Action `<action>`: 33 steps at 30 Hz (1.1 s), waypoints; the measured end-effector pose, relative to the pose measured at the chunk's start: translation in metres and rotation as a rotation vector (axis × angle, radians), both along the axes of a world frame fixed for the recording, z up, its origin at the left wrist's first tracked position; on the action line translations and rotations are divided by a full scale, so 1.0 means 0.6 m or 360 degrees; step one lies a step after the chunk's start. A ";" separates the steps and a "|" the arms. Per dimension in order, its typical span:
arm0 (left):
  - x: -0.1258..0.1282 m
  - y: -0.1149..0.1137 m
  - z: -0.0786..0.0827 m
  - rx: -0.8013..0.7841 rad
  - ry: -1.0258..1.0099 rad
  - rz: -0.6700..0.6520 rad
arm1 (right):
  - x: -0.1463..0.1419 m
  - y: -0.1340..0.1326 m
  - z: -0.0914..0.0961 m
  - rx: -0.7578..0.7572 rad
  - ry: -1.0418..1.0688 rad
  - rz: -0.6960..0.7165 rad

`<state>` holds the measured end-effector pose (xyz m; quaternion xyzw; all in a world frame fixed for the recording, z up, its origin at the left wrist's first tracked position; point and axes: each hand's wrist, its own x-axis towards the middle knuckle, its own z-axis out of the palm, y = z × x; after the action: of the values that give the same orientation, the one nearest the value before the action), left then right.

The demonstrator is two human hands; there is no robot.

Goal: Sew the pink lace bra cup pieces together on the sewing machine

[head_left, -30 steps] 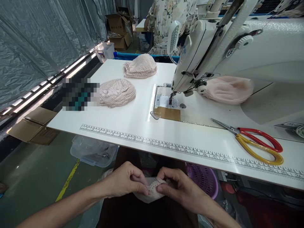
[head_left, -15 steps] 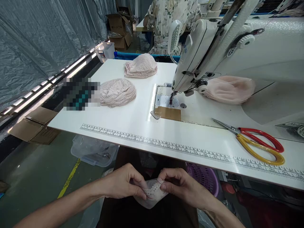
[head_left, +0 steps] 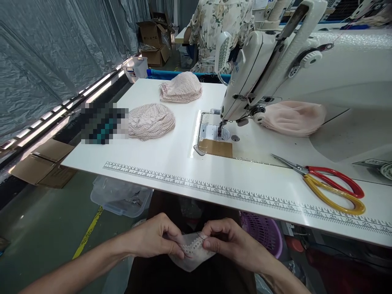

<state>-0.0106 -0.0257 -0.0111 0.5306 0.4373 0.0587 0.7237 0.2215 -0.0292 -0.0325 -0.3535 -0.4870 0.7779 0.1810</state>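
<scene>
Over my lap, below the table's front edge, a small sheer pale fabric piece (head_left: 190,261) with a lace-like edge is stretched between both hands. My left hand (head_left: 163,237) pinches its left side between thumb and fingers. On the right, my right hand (head_left: 225,241) grips the upper corner the same way. Above them stands the white sewing machine (head_left: 245,81), its needle and presser foot over the metal plate. Scissors (head_left: 324,183) with red and yellow handles lie on the table to the right.
Two stacks of lace fabric pieces (head_left: 153,121) rest on the white table (head_left: 147,157), and sheer pink pieces (head_left: 294,118) lie under the machine arm. Below are a clear plastic bin (head_left: 121,200) and a purple basket (head_left: 266,230). A person in a floral top (head_left: 222,28) is beyond.
The fabric piece is spread slightly wider, as my left hand has shifted a little to the left. Both hands keep their pinch. The whole view has shifted slightly.
</scene>
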 end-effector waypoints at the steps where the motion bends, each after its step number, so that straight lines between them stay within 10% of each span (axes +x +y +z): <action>1: 0.000 0.000 0.000 -0.0006 -0.0003 -0.0002 | 0.000 0.000 0.000 0.0014 -0.0015 -0.0001; 26: 0.040 0.004 0.004 0.0094 0.0131 0.0002 | -0.010 -0.005 0.004 0.0493 -0.0413 0.0115; 33: 0.038 -0.001 0.002 0.0000 0.0115 0.0050 | -0.001 -0.006 0.004 0.0316 -0.0310 0.0086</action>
<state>0.0119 -0.0261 -0.0101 0.5254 0.4714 0.0509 0.7065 0.2208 -0.0329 -0.0302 -0.3944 -0.5863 0.6924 0.1459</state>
